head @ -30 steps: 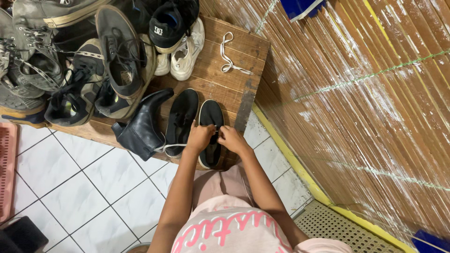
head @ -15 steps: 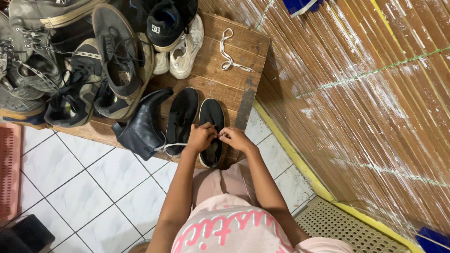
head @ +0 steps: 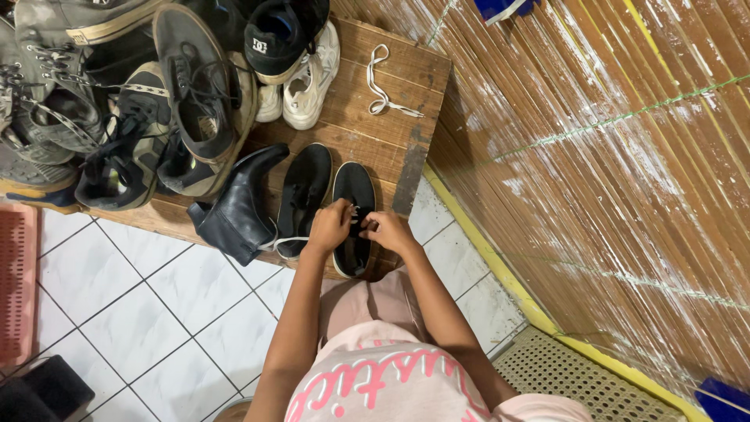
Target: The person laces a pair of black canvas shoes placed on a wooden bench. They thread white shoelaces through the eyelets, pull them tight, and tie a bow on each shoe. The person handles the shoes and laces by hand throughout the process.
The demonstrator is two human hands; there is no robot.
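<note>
**Lacing the right-hand black shoe, partway through**

Your left hand and right hand meet over the black shoe at the front edge of the wooden platform. Both pinch its white lace over the middle of the shoe. Its partner, the second black shoe, lies just beside it with a loose white end trailing off. A spare white lace sits unused further back. Judging from this, neither shoe looks finished.

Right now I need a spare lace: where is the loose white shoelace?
In the head view, the white shoelace lies alone on the wooden platform, near its far right corner, just right of the white sneakers.
</note>
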